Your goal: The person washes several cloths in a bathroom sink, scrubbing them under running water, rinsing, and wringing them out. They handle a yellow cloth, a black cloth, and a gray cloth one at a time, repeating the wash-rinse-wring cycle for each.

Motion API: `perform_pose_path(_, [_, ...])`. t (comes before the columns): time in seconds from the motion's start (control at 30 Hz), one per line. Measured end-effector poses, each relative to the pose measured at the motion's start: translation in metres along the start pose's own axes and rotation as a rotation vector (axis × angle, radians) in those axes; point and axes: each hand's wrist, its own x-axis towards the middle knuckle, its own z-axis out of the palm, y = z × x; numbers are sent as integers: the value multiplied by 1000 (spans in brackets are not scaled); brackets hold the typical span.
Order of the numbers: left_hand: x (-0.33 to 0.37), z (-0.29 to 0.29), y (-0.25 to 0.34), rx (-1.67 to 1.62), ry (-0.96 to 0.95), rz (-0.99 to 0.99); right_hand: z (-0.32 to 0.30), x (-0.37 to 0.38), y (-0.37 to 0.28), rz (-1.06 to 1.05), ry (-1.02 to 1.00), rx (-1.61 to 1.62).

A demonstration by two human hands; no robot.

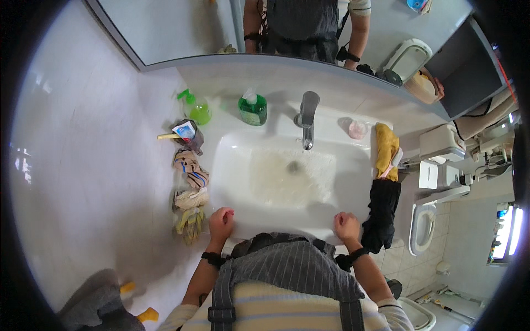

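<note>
Both my hands are at the front corners of a white sink, with their fingers curled in. My left hand is a loose fist by the front left corner, beside a bunched yellowish cloth. Over at the front right, my right hand is also curled into a fist, near a black cloth. Nothing shows in either hand. Shallow, cloudy water with some foam covers the basin floor around the drain. A chrome faucet stands at the back; no stream shows below its spout.
Left of the basin lie a striped beige cloth, a cream cloth and a dark container with a packet. Two green pump bottles stand behind. A mustard cloth and pink item sit right. A mirror hangs above.
</note>
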Motion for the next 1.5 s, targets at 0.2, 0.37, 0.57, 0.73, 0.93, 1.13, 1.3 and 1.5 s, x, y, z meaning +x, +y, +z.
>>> perform_pose_path(0.2, [-1, 4, -1, -82, 56, -62, -1, 1, 1, 72, -26, 6])
perform_pose_path(0.37, [0, -1, 3, -52, 27, -56, 2, -1, 0, 75, -18, -1])
perform_pose_path(0.57, [-1, 0, 3, -59, 43, -43, 7, 2, 5, 78, 47, -20])
perform_pose_path(0.73, [-1, 3, 4, -77, 81, -35, -1, 0, 5, 43, -42, 46])
perform_pose_path(0.93, [0, 1, 6, -35, 68, -57, 13, 3, 10, 58, 54, -22])
perform_pose_path(1.13, [0, 1, 5, -5, 68, -52, 8, 1, 5, 75, 62, -9])
perform_pose_path(1.3, [0, 3, 4, -1, 90, -41, 14, 2, 13, 43, 74, -5])
perform_pose_path(1.5, [-2, 4, 3, -20, 99, -34, 10, 1, 8, 47, 64, -28])
